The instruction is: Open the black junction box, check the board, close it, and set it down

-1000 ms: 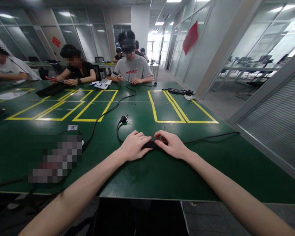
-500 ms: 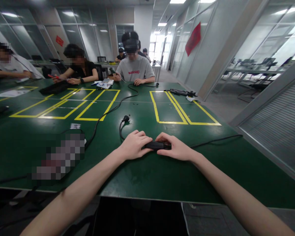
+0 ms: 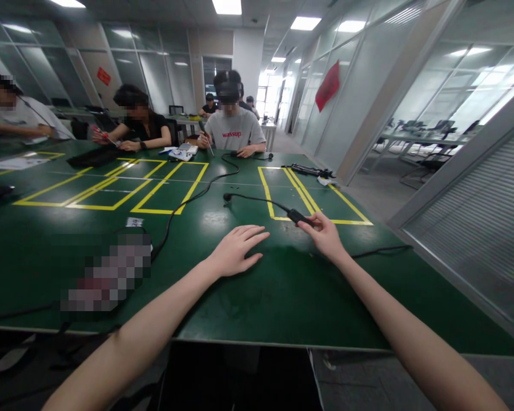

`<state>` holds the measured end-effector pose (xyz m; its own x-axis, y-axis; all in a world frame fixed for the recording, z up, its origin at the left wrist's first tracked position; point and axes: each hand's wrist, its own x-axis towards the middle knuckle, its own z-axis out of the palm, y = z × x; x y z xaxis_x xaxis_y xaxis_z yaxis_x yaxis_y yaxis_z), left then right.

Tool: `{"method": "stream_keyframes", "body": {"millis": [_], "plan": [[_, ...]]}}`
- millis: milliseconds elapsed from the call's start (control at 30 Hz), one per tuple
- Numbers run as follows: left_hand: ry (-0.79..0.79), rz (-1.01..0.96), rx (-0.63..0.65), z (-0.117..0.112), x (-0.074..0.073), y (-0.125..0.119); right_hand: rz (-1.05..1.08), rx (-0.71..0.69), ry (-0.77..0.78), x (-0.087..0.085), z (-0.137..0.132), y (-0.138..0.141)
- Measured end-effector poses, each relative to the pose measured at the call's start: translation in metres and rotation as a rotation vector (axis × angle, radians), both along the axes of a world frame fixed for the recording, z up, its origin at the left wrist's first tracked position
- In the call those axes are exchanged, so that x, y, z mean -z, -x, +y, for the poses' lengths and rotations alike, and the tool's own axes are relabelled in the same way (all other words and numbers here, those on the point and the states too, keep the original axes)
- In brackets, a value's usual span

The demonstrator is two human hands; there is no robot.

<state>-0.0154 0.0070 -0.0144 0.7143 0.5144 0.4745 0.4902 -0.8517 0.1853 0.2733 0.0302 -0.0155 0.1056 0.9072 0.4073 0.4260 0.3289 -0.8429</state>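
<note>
My right hand (image 3: 326, 235) grips one end of a slim black power adapter (image 3: 300, 217) between thumb and fingers, over the yellow taped lines. From its far end a thin black cord (image 3: 259, 198) runs left to a black plug (image 3: 227, 197) on the green table (image 3: 257, 308). My left hand (image 3: 241, 248) is spread low over the table with nothing in it, left of the adapter and apart from it. The end of the adapter inside my right hand is hidden by the fingers.
A blurred-out object (image 3: 111, 274) lies at left, with a long black cable (image 3: 197, 194) running past it. Another black cord (image 3: 381, 249) lies at right. A folded black tripod-like stand (image 3: 310, 170) is at the far right. A co-worker (image 3: 233, 131) sits opposite, holding a thin tool.
My right hand has carried the adapter forward and right, away from the left hand. My left hand has let go and opened. The plug and cord have swung along.
</note>
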Motion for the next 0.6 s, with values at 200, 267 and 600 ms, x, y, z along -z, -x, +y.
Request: {"method": "stream_keyframes", "body": {"millis": [200, 267, 600], "plan": [[0.090, 0.010, 0.022, -0.001, 0.002, -0.001, -0.084, 0.501, -0.115, -0.023, 0.016, -0.064], [0.115, 0.005, 0.019, -0.001, 0.002, 0.000, -0.190, 0.605, -0.058, -0.025, 0.010, -0.083], [0.175, 0.011, -0.005, 0.000, 0.002, 0.003, -0.336, 0.997, 0.041, -0.023, -0.007, -0.134]]}}
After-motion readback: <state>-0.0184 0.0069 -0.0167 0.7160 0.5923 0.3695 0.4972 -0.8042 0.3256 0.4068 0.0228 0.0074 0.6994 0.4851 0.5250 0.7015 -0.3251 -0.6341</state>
